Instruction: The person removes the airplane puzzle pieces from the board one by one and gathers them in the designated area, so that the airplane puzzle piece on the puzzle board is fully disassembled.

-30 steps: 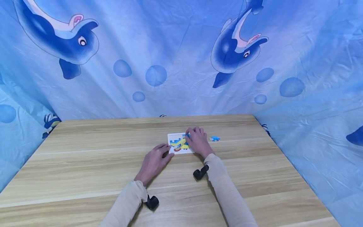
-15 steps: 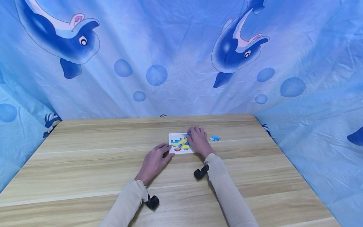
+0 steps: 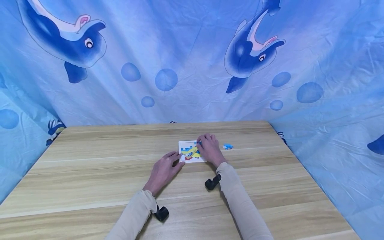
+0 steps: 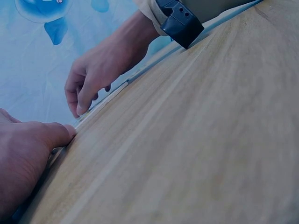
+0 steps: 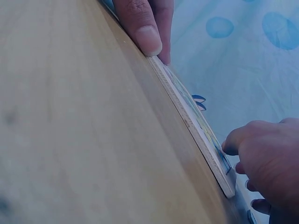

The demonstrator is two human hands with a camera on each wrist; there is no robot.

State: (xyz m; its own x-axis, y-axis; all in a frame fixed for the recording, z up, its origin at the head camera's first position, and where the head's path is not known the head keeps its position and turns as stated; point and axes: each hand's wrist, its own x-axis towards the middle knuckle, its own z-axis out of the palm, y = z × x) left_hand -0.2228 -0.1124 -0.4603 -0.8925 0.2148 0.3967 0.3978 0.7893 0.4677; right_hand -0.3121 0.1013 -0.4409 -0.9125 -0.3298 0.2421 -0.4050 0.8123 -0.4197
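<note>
A jigsaw puzzle board (image 3: pixel 192 160) with a white frame lies flat on the table, showing a yellow and blue picture partly assembled. My left hand (image 3: pixel 162 171) holds its left end, thumb at the near corner and fingers along the left edge; the right wrist view shows that thumb (image 5: pixel 148 39) on the corner. Over the board's right part my right hand (image 3: pixel 210 150) bends down, fingertips together on a blue puzzle piece (image 3: pixel 199 143) near the top, mostly covered by the fingers. In the left wrist view, the right hand's thumb and forefinger (image 4: pixel 80 109) meet at the board.
One or more loose blue puzzle pieces (image 3: pixel 228 146) lie on the wooden table (image 3: pixel 120 186), right of the right hand. Behind the table hangs a blue curtain (image 3: pixel 186 43) with printed dolphins. Each wrist carries a small black camera (image 3: pixel 162 213).
The right fingertips shift only slightly over the upper part of the board. The left hand stays at the left edge, and the loose blue pieces lie where they were.
</note>
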